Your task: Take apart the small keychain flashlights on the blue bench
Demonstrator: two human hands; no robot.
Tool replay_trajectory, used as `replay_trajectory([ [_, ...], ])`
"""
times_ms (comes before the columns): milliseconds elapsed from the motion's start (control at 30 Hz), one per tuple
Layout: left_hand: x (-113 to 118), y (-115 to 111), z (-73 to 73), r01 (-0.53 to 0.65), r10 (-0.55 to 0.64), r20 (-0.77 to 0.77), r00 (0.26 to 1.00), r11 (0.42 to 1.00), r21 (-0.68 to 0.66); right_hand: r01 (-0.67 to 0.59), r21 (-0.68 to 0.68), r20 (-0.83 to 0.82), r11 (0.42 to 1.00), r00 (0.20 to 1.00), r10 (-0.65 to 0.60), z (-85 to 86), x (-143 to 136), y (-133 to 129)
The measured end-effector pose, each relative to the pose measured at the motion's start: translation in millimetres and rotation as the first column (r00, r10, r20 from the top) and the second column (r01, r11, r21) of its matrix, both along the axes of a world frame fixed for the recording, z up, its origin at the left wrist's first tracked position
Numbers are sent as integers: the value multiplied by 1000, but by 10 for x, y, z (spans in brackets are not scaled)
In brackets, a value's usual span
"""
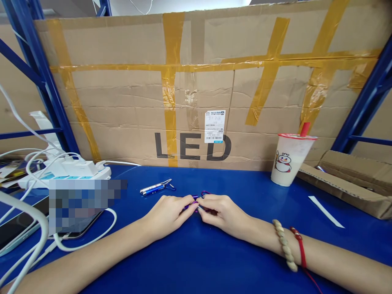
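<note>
OK, head view: both of my hands meet mid-bench, just in front of the bare blue bench area [196, 261]. Left hand [171, 214] has its fingers pinched narrow on a small purple piece [195, 202]. Right hand [228, 214] has fingers closed on its right end; exact grip partly hidden, so I can't tell which bit each finger touches. A dark purple loop [206, 192] shows just above the right fingertips. Right wrist has a beaded bracelet [284, 245] and a red cord [302, 253].

Beyond my left hand: two slim cylinders [154, 188], one silver, one blue, side by side, clips at the right end. Far left: white power strip [104, 174] with plugs and cables, phones [26, 222] near it, part pixelated. Right side: cup [288, 165] with red straw, upright; white strip [326, 212] lying flat; open cardboard box [355, 200]. Big taped carton [131, 102] marked LED stands along the back.
</note>
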State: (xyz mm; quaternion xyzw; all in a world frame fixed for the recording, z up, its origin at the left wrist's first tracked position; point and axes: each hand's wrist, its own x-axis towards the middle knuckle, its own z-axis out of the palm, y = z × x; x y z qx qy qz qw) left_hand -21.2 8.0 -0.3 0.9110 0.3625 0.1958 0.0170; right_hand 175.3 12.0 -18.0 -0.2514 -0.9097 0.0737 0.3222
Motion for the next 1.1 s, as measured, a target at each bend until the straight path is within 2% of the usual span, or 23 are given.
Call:
replay_trajectory([
  [167, 10, -2, 7, -17, 19, 43, 999, 999, -51, -19, -35, -59, 999, 998, 17, 56, 5, -11],
  [333, 20, -11, 27, -75, 95, 116, 989, 983, -166, 54, -100, -121, 994, 991, -66, 96, 16, -17],
  [467, 15, -22, 36, -87, 108, 104, 989, 978, -187, 92, -100, -147, 991, 984, -106, 106, 21, -28],
  [667, 10, -26, 21, -43, 53, 104, 993, 994, -98, 136, -56, -198, 989, 969, -145, 101, 24, -36],
  [900, 23, -13, -21, -19, 12, 145, 989, 999, 44, 138, -50, -204, 989, 968, -145, 125, 16, -44],
  [1100, 27, -6, -43, 16, -37, 196, 980, 994, 111, 134, -40, -209, 990, 968, -140, 104, 17, -34],
])
